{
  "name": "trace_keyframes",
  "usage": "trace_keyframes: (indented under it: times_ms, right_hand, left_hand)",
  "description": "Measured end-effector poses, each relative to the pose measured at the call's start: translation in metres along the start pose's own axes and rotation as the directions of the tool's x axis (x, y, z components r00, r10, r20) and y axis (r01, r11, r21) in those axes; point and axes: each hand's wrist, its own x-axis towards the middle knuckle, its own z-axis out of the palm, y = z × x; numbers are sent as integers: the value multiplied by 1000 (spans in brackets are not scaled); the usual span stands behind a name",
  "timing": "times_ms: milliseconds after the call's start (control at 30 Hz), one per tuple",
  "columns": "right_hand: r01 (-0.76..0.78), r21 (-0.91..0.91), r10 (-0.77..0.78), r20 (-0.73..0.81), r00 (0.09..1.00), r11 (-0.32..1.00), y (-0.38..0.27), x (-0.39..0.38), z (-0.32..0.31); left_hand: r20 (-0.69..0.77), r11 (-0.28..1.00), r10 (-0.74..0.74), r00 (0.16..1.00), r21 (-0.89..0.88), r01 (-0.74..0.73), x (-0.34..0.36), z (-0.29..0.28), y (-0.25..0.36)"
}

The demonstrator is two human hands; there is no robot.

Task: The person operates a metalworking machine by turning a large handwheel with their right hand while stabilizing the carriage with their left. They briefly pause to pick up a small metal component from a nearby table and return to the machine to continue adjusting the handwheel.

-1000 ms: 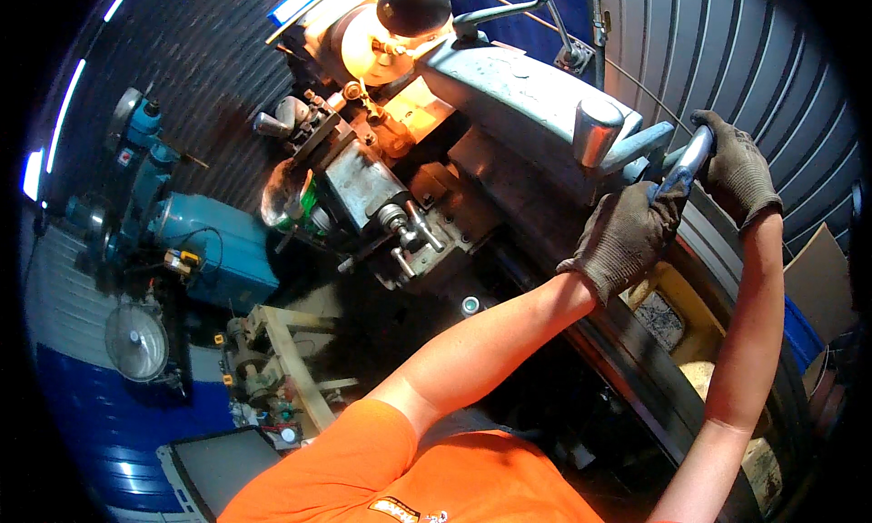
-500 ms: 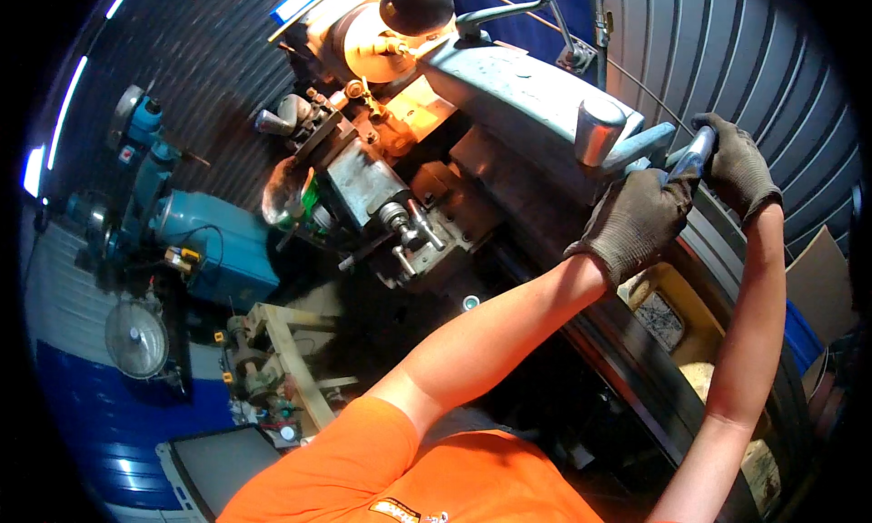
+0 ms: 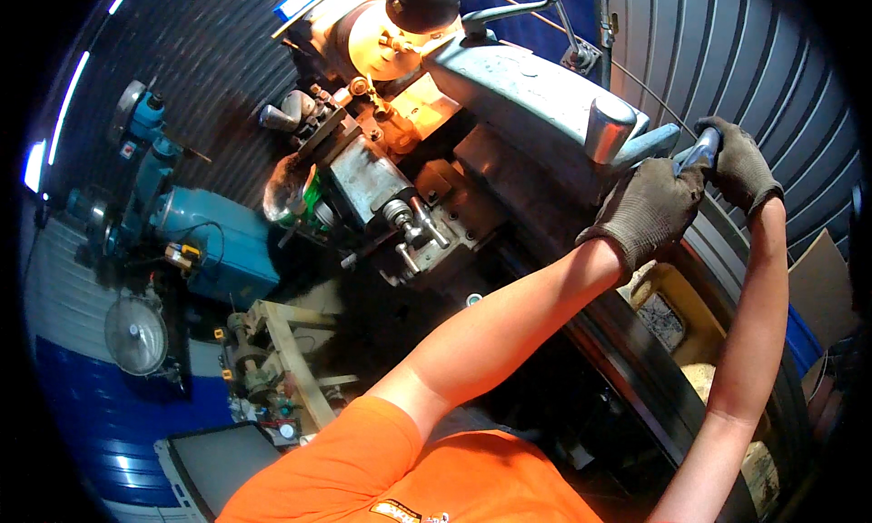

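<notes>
Both my hands wear dark grey-brown knitted gloves and close around a shiny metal crank handle [image 3: 701,151] at the end of a lathe's tailstock [image 3: 522,78]. My left hand [image 3: 649,205] wraps its lower part, while my right hand [image 3: 743,167] grips its upper end from the far right. The gloves hide much of the handle. Just left of them, a thick polished metal knob [image 3: 609,128] stands on the grey-blue crank arm [image 3: 652,144], untouched by either hand.
Beyond the tailstock is the lit chuck [image 3: 381,46]. The carriage [image 3: 368,182] with its small crank handles lies to the left. Below my hands sits a yellow bin [image 3: 695,296] with metal chips. A blue machine [image 3: 218,251] and a fan [image 3: 136,335] stand far left.
The lathe and tailstock appear slightly further right in the view. My left hand has shifted a little right and up with the handle; both hands keep their grip.
</notes>
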Motion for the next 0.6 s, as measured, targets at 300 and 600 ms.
trace_keyframes:
  times_ms: [300,600]
  right_hand:
    - [-16,-15,17,80,997,1000,-4,2,-3]
    - [0,-29,1,53,999,1000,4,3,3]
  left_hand:
    - [-36,983,122,992,142,-116,7,2,-9]
    - [-28,998,32,999,-49,-34,9,3,-4]
